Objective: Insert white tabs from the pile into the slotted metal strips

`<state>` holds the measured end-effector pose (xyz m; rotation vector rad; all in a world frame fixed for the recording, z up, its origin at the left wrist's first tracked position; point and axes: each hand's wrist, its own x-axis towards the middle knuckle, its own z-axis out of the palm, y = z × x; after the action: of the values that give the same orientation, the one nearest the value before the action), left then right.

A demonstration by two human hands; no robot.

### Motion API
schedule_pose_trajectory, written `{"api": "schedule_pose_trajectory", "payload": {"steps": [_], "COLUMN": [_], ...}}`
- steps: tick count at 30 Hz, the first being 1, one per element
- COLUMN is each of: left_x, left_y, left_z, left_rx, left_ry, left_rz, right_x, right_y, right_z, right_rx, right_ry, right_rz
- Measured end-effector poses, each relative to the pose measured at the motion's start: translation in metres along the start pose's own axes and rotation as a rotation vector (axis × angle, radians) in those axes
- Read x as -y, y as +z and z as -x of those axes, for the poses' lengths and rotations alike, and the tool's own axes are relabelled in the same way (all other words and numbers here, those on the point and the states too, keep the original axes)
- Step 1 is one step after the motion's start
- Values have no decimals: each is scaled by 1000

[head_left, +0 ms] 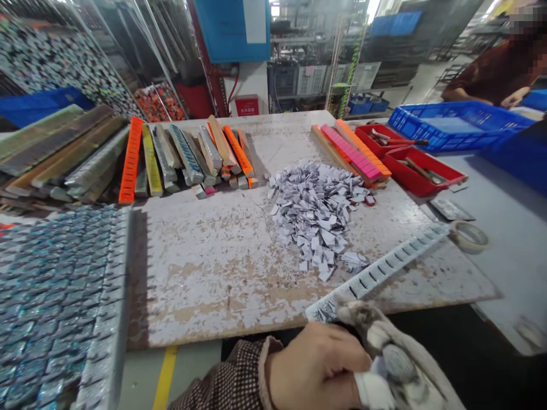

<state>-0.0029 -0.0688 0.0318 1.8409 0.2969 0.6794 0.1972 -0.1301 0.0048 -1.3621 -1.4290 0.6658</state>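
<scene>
My left hand (318,364), bare with white tape around a digit, is closed at the bottom edge of the view. Against it is my right hand (399,356) in a worn, whitish glove, its fingers bent. A small pale thing shows between the hands, too hidden to name. One gloved fingertip lies at the near end of a long white slotted strip (384,269), which slants across the board's front right. Beyond the strip spreads a heap of small white paper pieces (314,208), with a few loose ones beside it.
Slotted bars in orange (130,162), yellow and grey line the back left. A rack of glittery scaled strips (55,307) fills the near left. Pink (350,152) and orange bars, red trays (423,171), a tape roll (469,236) and a blue crate (459,125) lie right. A person sits beyond.
</scene>
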Motion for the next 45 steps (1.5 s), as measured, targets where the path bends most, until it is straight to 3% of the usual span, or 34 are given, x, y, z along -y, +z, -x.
{"api": "schedule_pose_trajectory", "payload": {"steps": [3,5,10,12,16,18,22,25,34,39,45], "left_x": [6,8,8,12,29,40,64,75,69,72,71], "left_y": [0,0,3,-4,-35,-50,-60,-57,-55,-46,-48], "left_z": [0,1,4,3,-18,-38,-75,-83,-58,-59,-52], "left_rx": [-283,-337,-97,-35,-76,-111,56,78,90,137,115], "left_ry": [-154,-176,-44,-26,-162,-231,-227,-251,-240,-284,-370], "left_rz": [-274,-380,-185,-228,-677,-928,-1190,-1211,-1135,-1118,-1093], "right_x": [0,3,2,0,-9,-14,-18,-15,-27,-35,-31], "right_y": [1,4,14,13,4,2,13,24,21,8,-11], "right_z": [5,5,2,0,-11,-17,-25,-28,-44,-39,-38], "right_rx": [-26,-36,127,129,-104,-137,-63,-5,278,213,49], "right_ry": [0,-15,-86,-105,-282,-391,-463,-489,-452,-489,-397], "right_rz": [28,67,10,50,430,600,825,925,898,747,645]}}
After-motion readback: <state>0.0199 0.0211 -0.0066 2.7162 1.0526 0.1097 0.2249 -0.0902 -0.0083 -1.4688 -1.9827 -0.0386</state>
